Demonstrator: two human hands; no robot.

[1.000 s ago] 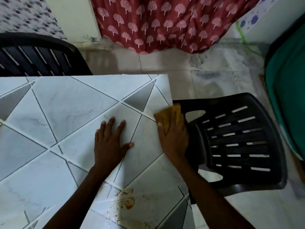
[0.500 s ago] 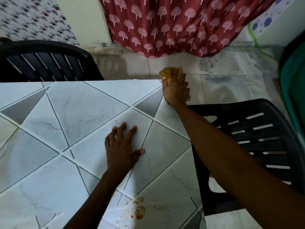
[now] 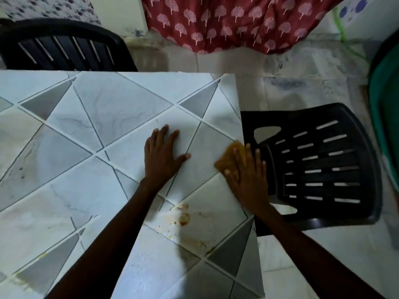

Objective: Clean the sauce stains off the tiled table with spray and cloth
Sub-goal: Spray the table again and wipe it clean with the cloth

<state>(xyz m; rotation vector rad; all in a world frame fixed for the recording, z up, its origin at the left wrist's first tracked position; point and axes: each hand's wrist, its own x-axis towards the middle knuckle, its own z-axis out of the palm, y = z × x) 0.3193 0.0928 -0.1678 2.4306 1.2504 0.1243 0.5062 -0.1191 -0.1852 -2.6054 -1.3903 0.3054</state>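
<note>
The job looked well short of finished; the far half of the desk (image 3: 112,117) showed pale tiles with no marks that could be made out, while the main sauce stain (image 3: 183,216) lay unwiped on the near right part, an orange-brown blot with crumbs and a fainter smear (image 3: 195,241) just nearer than it; some yellowish flecks (image 3: 23,279) at the near left edge seemed to need wiping too, though they were too small to be sure of. The cloth (image 3: 230,156), a mustard-coloured square, lay at the right edge of the desk, beyond the stain and apart from it; the right hand (image 3: 248,180) pressed it down with a flat, open grip, fingers straight and spread, some of them reaching past the edge over the black chair (image 3: 319,167). The left hand (image 3: 162,157) rested palm-down on a tile just left of the cloth, its grip open and holding nothing, apparently as a brace. No spray bottle was in view, so whether the stain had been sprayed could not be told; judging by this, wiping the stain itself was the work left.
</note>
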